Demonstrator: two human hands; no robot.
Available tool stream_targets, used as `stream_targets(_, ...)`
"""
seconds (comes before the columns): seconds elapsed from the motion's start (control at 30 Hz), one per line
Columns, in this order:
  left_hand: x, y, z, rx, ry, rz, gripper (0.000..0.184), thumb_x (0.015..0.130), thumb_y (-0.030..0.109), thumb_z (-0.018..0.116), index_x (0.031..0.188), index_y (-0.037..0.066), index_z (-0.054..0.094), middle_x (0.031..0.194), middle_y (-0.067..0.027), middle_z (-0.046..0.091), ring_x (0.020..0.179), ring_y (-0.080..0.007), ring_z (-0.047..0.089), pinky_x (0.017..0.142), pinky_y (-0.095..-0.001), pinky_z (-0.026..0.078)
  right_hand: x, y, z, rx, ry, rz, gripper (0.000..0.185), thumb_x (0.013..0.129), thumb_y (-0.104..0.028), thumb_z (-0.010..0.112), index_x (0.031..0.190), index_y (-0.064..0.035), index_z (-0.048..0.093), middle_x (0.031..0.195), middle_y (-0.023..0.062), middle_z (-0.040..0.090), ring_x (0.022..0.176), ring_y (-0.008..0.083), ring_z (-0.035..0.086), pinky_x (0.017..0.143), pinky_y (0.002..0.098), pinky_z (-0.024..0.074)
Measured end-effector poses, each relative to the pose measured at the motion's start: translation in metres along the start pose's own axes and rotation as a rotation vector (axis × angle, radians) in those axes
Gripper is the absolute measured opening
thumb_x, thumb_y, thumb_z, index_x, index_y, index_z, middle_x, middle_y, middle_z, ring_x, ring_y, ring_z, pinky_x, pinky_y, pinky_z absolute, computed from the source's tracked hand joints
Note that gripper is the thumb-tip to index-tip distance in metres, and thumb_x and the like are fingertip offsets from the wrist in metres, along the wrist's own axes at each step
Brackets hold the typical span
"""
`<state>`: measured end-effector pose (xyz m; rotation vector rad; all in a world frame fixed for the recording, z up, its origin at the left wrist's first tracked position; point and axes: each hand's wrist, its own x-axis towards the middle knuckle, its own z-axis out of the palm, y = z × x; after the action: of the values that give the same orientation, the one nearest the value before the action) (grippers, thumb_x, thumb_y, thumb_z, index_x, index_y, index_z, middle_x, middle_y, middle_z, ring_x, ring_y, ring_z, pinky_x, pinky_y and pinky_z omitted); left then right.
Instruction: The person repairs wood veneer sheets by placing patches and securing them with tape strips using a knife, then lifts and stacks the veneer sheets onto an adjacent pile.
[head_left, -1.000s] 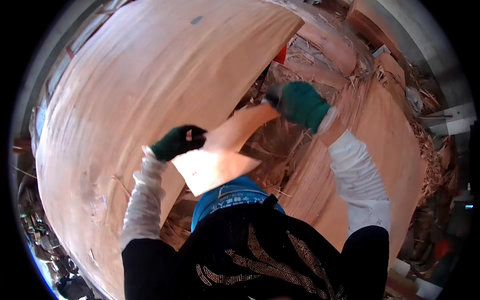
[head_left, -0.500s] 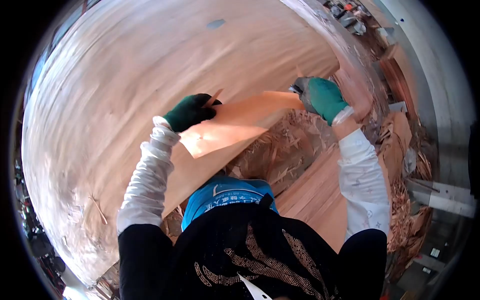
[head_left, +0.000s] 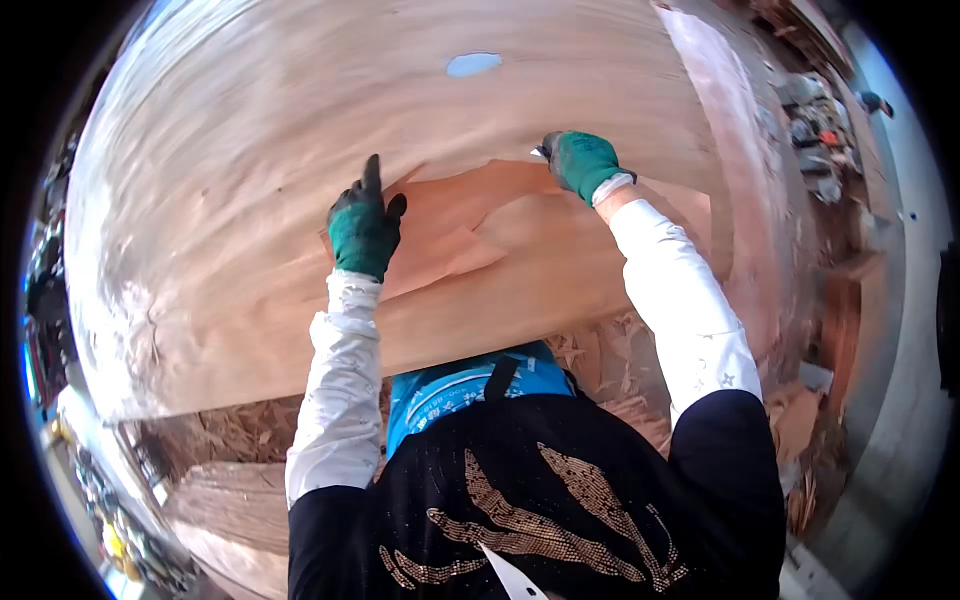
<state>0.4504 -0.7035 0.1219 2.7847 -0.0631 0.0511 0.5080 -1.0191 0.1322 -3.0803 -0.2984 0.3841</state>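
A broad pale wood veneer sheet [head_left: 250, 200] spreads in front of me. My left hand [head_left: 365, 225], in a green glove with dark fingertips, is open over it, index finger pointing forward and thumb apart. It lies at the left end of a reddish, ragged-edged veneer area [head_left: 440, 205]; I cannot tell whether this is a patch or a lower layer. A loose-edged veneer flap [head_left: 455, 255] sits inside that area. At its far right edge, my right hand [head_left: 580, 163], also gloved, is closed on a small blade-like tool [head_left: 538, 152], mostly hidden by the fingers.
A bluish-white oval spot [head_left: 473, 65] marks the sheet farther out. Torn veneer scraps [head_left: 600, 355] lie below the near edge by my blue apron. A stack of veneer [head_left: 230, 510] stands at lower left. Clutter [head_left: 825, 140] and a stack of boards [head_left: 850, 310] are at right.
My left hand has let go of a narrow veneer strip and opened. The lifted veneer now lies flatter, and the sheet's near edge runs more level. My right hand has shifted left and slightly forward.
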Motion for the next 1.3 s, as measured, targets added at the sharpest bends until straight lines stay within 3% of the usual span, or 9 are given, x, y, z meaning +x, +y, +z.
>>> stream_targets(0.07,-0.014,0.002,0.004,0.016,0.321,0.019,0.065,0.085,0.026,0.067,0.142,0.009,0.040,0.113,-0.0177,0.063,0.102,-0.0388,0.059,0.087,-0.0472,0.047,0.012,0.007,0.000,0.040,-0.045,-0.056,0.020,0.086,-0.016,0.057,0.102,-0.0125,0.069,0.095,0.0148,0.069,0.087,0.0341,0.066,0.074,0.0430,0.0519)
stream_targets(0.17,-0.043,0.019,0.010,0.044,0.553,-0.003,0.054,0.087,0.023,0.067,0.136,0.008,0.050,0.124,-0.0163,0.060,0.112,-0.0362,0.056,0.096,-0.0452,0.043,0.022,0.018,0.003,0.109,-0.040,-0.145,0.020,0.086,-0.016,0.057,0.101,-0.0119,0.069,0.095,0.0148,0.070,0.088,0.0342,0.066,0.076,0.0429,0.0519)
stream_targets(0.4,-0.060,0.039,0.076,0.010,0.282,-0.044,0.053,0.083,0.028,0.069,0.130,0.012,0.055,0.137,-0.0163,0.051,0.128,-0.0372,0.045,0.106,-0.0469,0.036,0.050,0.042,0.019,0.084,-0.005,-0.188,0.016,0.085,-0.015,0.057,0.097,-0.0098,0.066,0.093,0.0172,0.069,0.091,0.0359,0.066,0.076,0.0447,0.0526)
stream_targets(0.53,-0.061,0.034,0.074,-0.159,0.290,-0.065,0.062,0.081,0.026,0.070,0.136,0.010,0.048,0.139,-0.0184,0.048,0.129,-0.0393,0.043,0.108,-0.0476,0.033,0.036,0.001,0.010,0.501,0.202,-0.483,0.015,0.084,-0.014,0.056,0.094,-0.0073,0.065,0.095,0.0206,0.067,0.091,0.0396,0.064,0.078,0.0461,0.0521)
stream_targets(0.6,-0.060,0.035,0.066,-0.216,0.294,-0.079,0.067,0.080,0.023,0.071,0.139,0.009,0.044,0.139,-0.0192,0.047,0.128,-0.0403,0.043,0.107,-0.0476,0.035,0.029,-0.042,0.031,0.850,0.069,-0.490,0.014,0.083,-0.014,0.059,0.094,-0.0074,0.066,0.098,0.0194,0.067,0.092,0.0396,0.064,0.079,0.0461,0.0520)
stream_targets(0.87,-0.053,0.028,0.059,-0.253,0.119,-0.157,0.075,0.079,0.019,0.073,0.145,0.014,0.037,0.139,-0.0209,0.047,0.127,-0.0417,0.043,0.105,-0.0489,0.039,0.014,-0.149,0.039,0.236,-0.010,-0.661,0.013,0.082,-0.016,0.061,0.091,-0.0151,0.071,0.099,0.0100,0.070,0.095,0.0270,0.067,0.079,0.0397,0.0543)
stream_targets(0.97,-0.058,0.032,0.060,-0.105,0.099,-0.082,0.069,0.080,0.016,0.071,0.143,0.022,0.042,0.140,-0.0215,0.046,0.128,-0.0429,0.043,0.104,-0.0498,0.039,0.011,-0.094,0.054,0.125,0.199,-0.773,0.013,0.084,-0.018,0.059,0.090,-0.0184,0.070,0.096,0.0073,0.070,0.093,0.0244,0.068,0.076,0.0379,0.0543)
stream_targets(1.0,-0.059,0.032,0.063,-0.078,0.105,-0.061,0.059,0.083,0.016,0.068,0.137,0.030,0.051,0.141,-0.0238,0.045,0.129,-0.0446,0.041,0.104,-0.0508,0.039,0.010,-0.070,0.051,0.048,0.170,-0.805,0.014,0.084,-0.018,0.057,0.092,-0.0208,0.069,0.096,0.0057,0.068,0.091,0.0240,0.068,0.074,0.0382,0.0542)
stream_targets(1.3,-0.061,0.029,0.069,0.124,0.104,0.054,0.048,0.085,0.016,0.064,0.129,0.033,0.058,0.139,-0.0284,0.044,0.126,-0.0485,0.043,0.102,-0.0521,0.041,0.067,0.093,-0.013,-0.334,-0.131,-0.885,0.014,0.084,-0.013,0.059,0.095,-0.0157,0.069,0.099,0.0074,0.068,0.093,0.0262,0.067,0.078,0.0370,0.0525)
